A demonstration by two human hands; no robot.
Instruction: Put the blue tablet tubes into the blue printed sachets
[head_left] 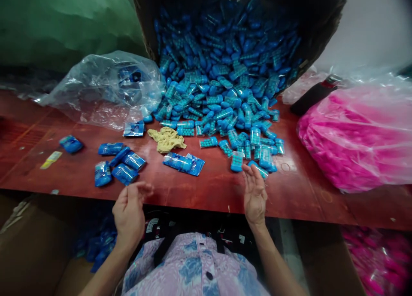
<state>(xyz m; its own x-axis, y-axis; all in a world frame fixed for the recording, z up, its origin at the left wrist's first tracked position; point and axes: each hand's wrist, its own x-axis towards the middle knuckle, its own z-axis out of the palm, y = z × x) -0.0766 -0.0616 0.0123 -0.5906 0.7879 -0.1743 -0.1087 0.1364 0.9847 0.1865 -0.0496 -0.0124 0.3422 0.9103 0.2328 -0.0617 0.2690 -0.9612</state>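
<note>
My left hand point(130, 208) hovers at the near edge of the red table point(209, 186), fingers loosely apart and holding nothing. It is closest to several small blue packets point(119, 165) in clear wrap. My right hand point(254, 193) is raised palm inward with its fingers spread, empty, just below the near fringe of a big heap of blue items point(225, 94). That heap spills from a tipped dark cardboard box point(322, 21). Two wrapped blue packets point(183, 163) lie between my hands. A crumpled yellowish cloth point(166, 139) lies beyond them.
A clear plastic bag point(106, 87) holding some blue packets lies at the left. A large bag of pink items point(357, 137) fills the right side. A cardboard box point(38, 244) with blue packets stands below the table at left. More pink goods point(380, 257) sit low right.
</note>
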